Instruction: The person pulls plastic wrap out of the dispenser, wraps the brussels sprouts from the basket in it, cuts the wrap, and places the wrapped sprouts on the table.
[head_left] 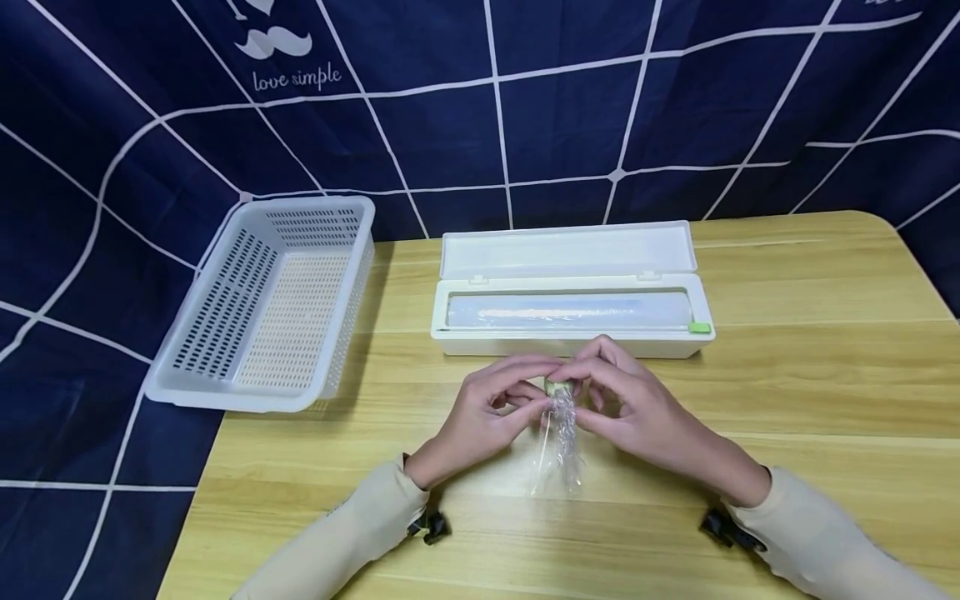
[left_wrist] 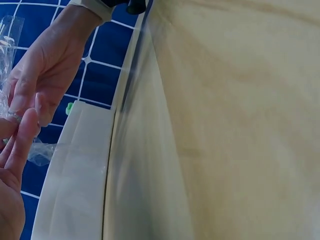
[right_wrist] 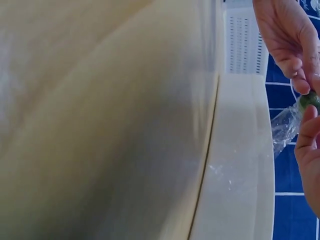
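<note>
Between the two hands is a small green piece (head_left: 558, 387) wrapped in cling film, its exact kind hidden by the wrap and fingers. A crumpled tail of clear film (head_left: 557, 454) hangs from it toward the person. The left hand (head_left: 487, 408) pinches the wrapped piece from the left with thumb and fingers. From the other side, the right hand (head_left: 645, 408) holds it at its fingertips. In the right wrist view, the green piece (right_wrist: 310, 100) shows rounded between both hands, with film (right_wrist: 286, 127) trailing off it.
Just beyond the hands lies a white cling film box (head_left: 570, 346), lid (head_left: 567, 252) raised, with a film roll (head_left: 570, 310) inside and a green slider (head_left: 699, 327) at its right end. A white perforated basket (head_left: 337, 333) stands at the left. Dark blue grid cloth (head_left: 570, 125) hangs behind the table.
</note>
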